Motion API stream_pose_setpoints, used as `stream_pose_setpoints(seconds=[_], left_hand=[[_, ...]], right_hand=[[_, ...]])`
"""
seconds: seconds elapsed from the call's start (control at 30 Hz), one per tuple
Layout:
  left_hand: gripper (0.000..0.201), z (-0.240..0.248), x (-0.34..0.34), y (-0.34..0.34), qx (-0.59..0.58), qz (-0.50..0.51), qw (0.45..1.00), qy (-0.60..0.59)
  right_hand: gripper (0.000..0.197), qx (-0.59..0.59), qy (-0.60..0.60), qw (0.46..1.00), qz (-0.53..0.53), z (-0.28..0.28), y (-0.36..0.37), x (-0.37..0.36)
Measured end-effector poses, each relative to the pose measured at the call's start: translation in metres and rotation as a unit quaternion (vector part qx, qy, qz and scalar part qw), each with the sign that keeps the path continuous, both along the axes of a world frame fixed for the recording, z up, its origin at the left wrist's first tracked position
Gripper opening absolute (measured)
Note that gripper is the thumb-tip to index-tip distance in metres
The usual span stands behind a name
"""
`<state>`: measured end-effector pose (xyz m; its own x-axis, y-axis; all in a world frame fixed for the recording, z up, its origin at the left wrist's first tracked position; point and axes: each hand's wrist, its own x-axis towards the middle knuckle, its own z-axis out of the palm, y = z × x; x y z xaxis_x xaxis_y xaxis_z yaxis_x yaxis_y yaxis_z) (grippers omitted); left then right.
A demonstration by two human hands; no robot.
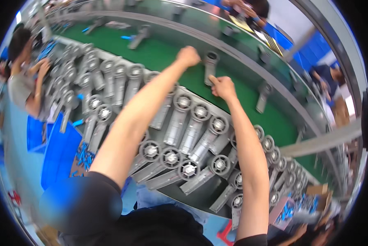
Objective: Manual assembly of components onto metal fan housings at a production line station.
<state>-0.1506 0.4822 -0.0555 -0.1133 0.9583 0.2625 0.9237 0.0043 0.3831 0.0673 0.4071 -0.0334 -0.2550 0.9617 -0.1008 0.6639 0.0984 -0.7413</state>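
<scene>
Both arms reach forward over a green conveyor belt [198,84]. The thumb and fingers of my right hand [223,87] are closed at the lower end of a grey handheld fan housing [211,65], which has a round head and a long handle. Just left of its head is my left hand [188,56], curled closed and apart from the housing; whatever its fingers may hold is hidden. Beneath my forearms, several similar grey fan housings [178,123] lie in rows on the bench, their ring heads showing spoked centres.
More housings lie on the belt, one to the right [264,98] and one at the far left [140,37]. A blue bin [61,151] and small blue parts [85,156] are at left. A pink box [283,213] holds blue parts at right. A co-worker [26,78] works at left; others are across the line.
</scene>
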Motion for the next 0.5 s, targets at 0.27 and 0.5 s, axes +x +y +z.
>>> stream_pose_setpoints(seconds=[0.27,0.5], left_hand=[[0.051,0.067,0.152,0.000,-0.023,-0.180,0.976,-0.120],[0.075,0.037,0.294,0.023,-0.022,-0.366,0.928,-0.059]], right_hand=[[0.042,0.115,-0.115,0.986,-0.029,0.110,-0.145,0.119],[0.019,-0.003,0.029,0.910,-0.413,0.134,-0.368,0.257]])
